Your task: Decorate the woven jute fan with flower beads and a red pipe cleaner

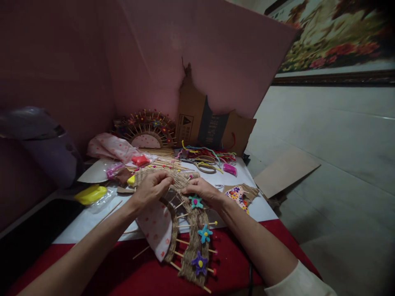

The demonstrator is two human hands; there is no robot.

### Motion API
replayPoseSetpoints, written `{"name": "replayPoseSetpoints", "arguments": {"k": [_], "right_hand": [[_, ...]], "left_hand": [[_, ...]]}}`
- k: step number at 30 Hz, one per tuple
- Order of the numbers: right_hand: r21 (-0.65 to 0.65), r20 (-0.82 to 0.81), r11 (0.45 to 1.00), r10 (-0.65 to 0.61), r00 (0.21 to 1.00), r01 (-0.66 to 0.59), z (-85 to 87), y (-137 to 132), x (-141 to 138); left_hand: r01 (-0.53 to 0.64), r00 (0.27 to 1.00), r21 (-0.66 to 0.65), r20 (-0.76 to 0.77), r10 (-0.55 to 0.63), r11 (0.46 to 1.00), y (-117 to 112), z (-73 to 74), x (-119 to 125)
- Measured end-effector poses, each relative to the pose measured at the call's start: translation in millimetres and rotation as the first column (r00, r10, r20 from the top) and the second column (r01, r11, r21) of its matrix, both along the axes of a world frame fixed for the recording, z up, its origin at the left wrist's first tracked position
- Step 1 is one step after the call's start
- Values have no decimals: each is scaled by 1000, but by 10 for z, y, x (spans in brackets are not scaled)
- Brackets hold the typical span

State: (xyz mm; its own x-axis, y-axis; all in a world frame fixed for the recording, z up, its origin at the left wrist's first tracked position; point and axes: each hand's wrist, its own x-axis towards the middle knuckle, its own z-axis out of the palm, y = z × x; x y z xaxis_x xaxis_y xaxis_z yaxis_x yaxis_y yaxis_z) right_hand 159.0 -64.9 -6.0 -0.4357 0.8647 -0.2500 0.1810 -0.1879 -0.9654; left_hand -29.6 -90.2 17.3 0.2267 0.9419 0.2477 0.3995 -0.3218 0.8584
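A half-round jute fan craft [191, 230] lies across a white sheet [92, 218] and a red table covering [138, 271]. It has wooden skewers as spokes, a spotted pink fabric centre [156, 228] and clay flowers in teal [195, 201], blue [205, 233] and purple [200, 263]. My left hand [152, 187] is closed, pinching the jute band at the craft's top. My right hand [202, 189] presses its fingers together on the same band, just above the teal flower.
A finished fan [148, 129] leans on the pink wall beside torn cardboard [203, 121]. Scissors [202, 164], coloured cords [210, 152], clay packets in red [140, 160], pink [230, 168] and yellow [91, 194], loose skewers [160, 162] and pink fabric [109, 148] lie behind. A cardboard sheet [285, 170] lies on the floor.
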Motion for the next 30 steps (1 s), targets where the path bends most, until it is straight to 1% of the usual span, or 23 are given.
{"name": "replayPoseSetpoints", "arguments": {"k": [4,8,11,15,17,20,23,27,30], "right_hand": [[3,-13,999,41,999,-41,-5,-2,9],[-15,-44,998,57,997,-57,-7,1,12],[-20,-39,999,39,998,-40,-42,21,18],[-49,-74,998,27,997,-31,-83,42,20],[-76,-108,996,26,994,-35,-84,45,15],[-112,-155,993,21,988,-38,-77,52,10],[-113,-157,993,26,987,-44,-84,62,23],[-92,-121,995,24,992,-35,-100,67,45],[-92,-127,995,17,992,-29,-92,60,45]], "left_hand": [[15,997,49,-73,-12,999,9,-26,-11],[23,998,33,-67,-21,999,22,-66,-16],[0,996,40,-86,4,999,28,-82,-16],[-22,968,93,-249,44,995,36,-94,-34],[-9,946,116,-321,46,993,35,-101,-44],[21,921,118,-388,27,993,23,-101,-49],[28,916,117,-400,21,993,-2,-88,-40],[50,928,146,-373,8,988,-41,-79,-21],[102,900,203,-436,-4,974,-56,-90,-19]]}}
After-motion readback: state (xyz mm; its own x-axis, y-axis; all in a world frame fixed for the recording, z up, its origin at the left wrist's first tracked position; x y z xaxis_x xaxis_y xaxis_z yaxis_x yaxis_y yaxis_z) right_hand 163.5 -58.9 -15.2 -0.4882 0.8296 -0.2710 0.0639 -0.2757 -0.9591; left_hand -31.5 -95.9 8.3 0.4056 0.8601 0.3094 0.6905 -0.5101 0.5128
